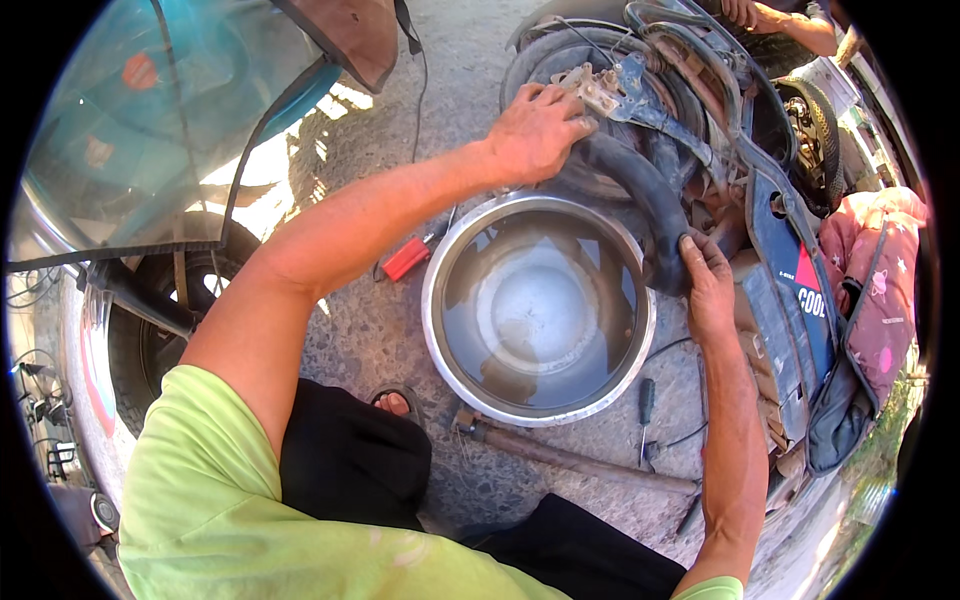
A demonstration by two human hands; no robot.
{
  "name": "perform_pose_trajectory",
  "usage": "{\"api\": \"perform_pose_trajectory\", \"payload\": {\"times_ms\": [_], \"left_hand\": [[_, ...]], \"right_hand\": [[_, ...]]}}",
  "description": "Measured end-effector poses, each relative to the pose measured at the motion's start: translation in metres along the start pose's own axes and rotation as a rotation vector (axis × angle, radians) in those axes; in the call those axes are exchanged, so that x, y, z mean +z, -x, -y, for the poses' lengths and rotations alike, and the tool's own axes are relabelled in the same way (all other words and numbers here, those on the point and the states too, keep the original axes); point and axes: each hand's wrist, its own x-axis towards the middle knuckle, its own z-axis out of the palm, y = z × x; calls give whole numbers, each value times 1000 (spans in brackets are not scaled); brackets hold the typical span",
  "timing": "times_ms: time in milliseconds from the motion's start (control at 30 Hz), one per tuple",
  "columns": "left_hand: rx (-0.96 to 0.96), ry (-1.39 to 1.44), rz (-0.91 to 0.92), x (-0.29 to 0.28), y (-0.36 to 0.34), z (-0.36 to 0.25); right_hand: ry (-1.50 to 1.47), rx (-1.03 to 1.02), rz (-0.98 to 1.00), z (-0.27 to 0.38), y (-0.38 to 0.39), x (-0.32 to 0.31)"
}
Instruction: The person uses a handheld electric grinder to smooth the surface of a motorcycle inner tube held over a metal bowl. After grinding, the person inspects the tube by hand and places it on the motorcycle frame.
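A thick black inner tube (645,190) curves over the far right rim of a wide metal basin (440,345), which holds murky water. My right hand (708,285) grips the tube's near part beside the basin, thumb on top. Beyond the basin's far rim, my left hand (540,130) has its fingers curled at the tube's other visible part; the palm side is hidden. Just past those fingers is a dirty metal bracket (590,90) on the motorbike (690,90), among a tyre and hoses.
A screwdriver (646,405) and a hammer (570,458) lie on the concrete right of and before the basin. A red-handled tool (405,259) is at its left. Another person's hands (755,15) show at the far right. A pink padded cover (880,270) hangs on the right.
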Motion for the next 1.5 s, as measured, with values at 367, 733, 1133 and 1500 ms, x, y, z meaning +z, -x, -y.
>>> {"api": "perform_pose_trajectory", "payload": {"times_ms": [367, 733, 1133, 1500], "left_hand": [[-35, 200, -85, -6, 0, -2], [26, -1, 6, -5, 0, -4], [-85, -80, 138, -6, -3, -9], [-79, 15, -140, 0, 1, -5]], "right_hand": [[-213, 204, 72, 19, -8, 21], [123, -22, -140, 30, -1, 51], [692, -270, -115, 42, 9, 71], [641, -244, -131, 34, 0, 62]]}}
